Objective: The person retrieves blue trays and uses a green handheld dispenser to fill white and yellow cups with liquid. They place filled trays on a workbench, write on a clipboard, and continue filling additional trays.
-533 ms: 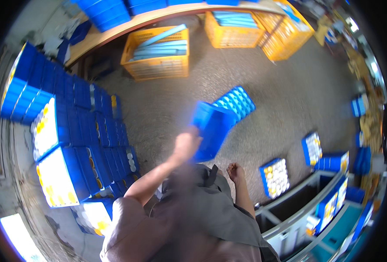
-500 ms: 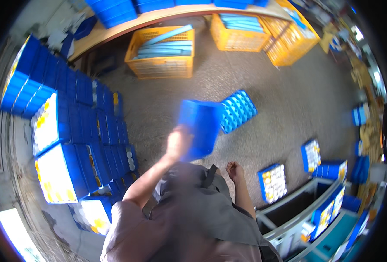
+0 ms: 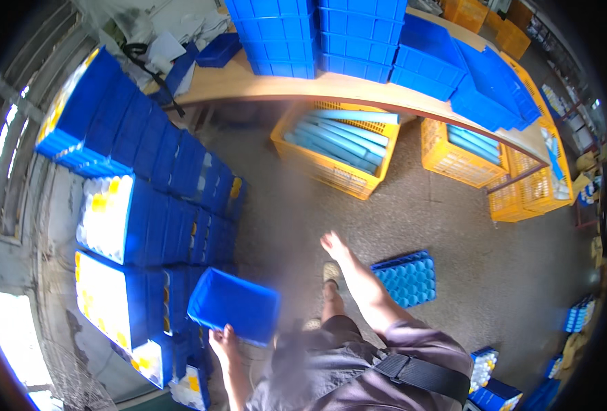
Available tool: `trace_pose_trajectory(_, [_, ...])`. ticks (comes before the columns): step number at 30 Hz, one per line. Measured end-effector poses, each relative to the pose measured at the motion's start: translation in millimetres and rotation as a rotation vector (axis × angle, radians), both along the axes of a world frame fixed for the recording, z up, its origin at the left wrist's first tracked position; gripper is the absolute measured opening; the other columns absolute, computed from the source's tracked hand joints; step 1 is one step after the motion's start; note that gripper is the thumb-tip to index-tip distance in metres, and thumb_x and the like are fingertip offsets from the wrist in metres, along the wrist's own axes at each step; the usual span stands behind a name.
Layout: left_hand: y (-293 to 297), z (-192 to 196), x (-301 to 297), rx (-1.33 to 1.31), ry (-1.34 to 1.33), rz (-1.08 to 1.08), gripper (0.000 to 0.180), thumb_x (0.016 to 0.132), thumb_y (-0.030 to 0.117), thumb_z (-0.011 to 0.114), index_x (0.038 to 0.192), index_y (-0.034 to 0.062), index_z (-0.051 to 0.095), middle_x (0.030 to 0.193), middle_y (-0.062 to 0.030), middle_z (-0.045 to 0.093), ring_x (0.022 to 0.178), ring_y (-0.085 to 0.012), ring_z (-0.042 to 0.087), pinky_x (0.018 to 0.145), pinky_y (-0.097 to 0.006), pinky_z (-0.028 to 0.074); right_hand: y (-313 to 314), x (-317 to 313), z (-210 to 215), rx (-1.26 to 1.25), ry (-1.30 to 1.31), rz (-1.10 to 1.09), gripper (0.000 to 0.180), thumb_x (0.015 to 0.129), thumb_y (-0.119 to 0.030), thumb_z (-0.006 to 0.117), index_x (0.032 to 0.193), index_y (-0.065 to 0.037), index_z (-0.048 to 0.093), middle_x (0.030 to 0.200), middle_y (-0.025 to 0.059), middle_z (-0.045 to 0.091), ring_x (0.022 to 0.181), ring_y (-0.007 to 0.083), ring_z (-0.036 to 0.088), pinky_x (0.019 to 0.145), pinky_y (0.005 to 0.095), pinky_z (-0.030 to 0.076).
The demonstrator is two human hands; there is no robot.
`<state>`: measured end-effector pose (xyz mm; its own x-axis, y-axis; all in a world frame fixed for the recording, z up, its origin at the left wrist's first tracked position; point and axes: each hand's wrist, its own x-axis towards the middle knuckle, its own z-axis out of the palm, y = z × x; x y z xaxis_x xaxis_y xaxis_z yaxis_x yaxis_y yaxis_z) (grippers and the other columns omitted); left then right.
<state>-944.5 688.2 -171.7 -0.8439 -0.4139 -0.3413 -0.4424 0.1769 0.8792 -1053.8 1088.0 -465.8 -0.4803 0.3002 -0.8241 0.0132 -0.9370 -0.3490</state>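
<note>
A blue plastic bin (image 3: 233, 305) hangs tilted in front of me at the left, its rim gripped by my left hand (image 3: 227, 344) with the thumb over the near edge. Only bare blue plastic shows inside it. My right hand (image 3: 334, 244) is held out over the floor, fingers loosely apart and nothing in them. On the floor to its right lies a blue bin filled with rows of light-blue round pieces (image 3: 406, 279), apart from the hand.
Stacked blue bins (image 3: 159, 205), several with white and yellow round pieces, line the left wall. Ahead stands a wooden table (image 3: 276, 88) bearing blue bins (image 3: 358, 44). Under it are yellow crates (image 3: 334, 179) of light-blue tubes (image 3: 344, 140). More filled bins (image 3: 483, 366) lie at lower right.
My view has swung left toward the table and stacks. The blue bin in my left hand is now nearer the stacked bins. My right arm has reached forward, its fingers looser than before.
</note>
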Motion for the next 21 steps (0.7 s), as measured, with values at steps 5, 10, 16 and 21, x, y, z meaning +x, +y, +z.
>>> trace_pose_trajectory(5, [52.5, 3.1, 4.3, 0.220, -0.153, 0.171, 0.022, 0.089, 0.013, 0.072, 0.087, 0.0088, 0.050, 0.077, -0.0017, 0.056, 0.065, -0.0125, 0.056, 0.063, -0.034, 0.056, 2.2, -249.0, 222.3, 0.298, 0.467, 0.461, 0.079, 0.095, -0.043, 0.061, 0.151, -0.007, 0.020, 0.153, 0.0193, 0.028, 0.138, 0.0392, 0.037, 0.110, 0.0629, 0.033])
trace_pose_trajectory(10, [69.2, -13.3, -26.9, 0.460, -0.317, 0.221, 0.013, 0.094, 0.013, 0.064, 0.087, 0.0098, 0.053, 0.076, 0.0002, 0.054, 0.068, -0.0140, 0.056, 0.075, -0.052, 0.057, -19.0, -188.3, 337.5, 1.256, 0.842, 1.258, 0.049, 0.098, -0.039, 0.055, 0.134, -0.005, 0.053, 0.122, 0.0135, 0.066, 0.102, 0.0265, 0.066, 0.089, 0.0387, 0.054])
trace_pose_trajectory(16, [82.8, -53.2, -87.2, 0.771, -0.491, 0.177, 0.004, 0.097, 0.014, 0.056, 0.098, 0.0124, 0.060, 0.096, -0.0006, 0.061, 0.094, -0.0202, 0.061, 0.096, -0.069, 0.041, -48.9, -12.6, 289.9, 1.570, 1.302, 1.983, 0.062, 0.089, -0.052, 0.057, 0.120, 0.002, 0.059, 0.118, 0.0190, 0.063, 0.124, 0.0345, 0.052, 0.118, 0.0633, 0.015])
trace_pose_trajectory(21, [99.1, -46.8, -134.1, 0.769, -0.407, 0.108, 0.008, 0.096, 0.017, 0.058, 0.095, 0.0099, 0.060, 0.084, -0.0053, 0.064, 0.078, -0.0194, 0.062, 0.078, -0.055, 0.055, -43.5, -50.7, 258.0, 1.552, 1.014, 1.980, 0.039, 0.093, -0.038, 0.055, 0.090, 0.000, 0.065, 0.095, 0.0190, 0.069, 0.086, 0.0348, 0.066, 0.078, 0.0488, 0.051])
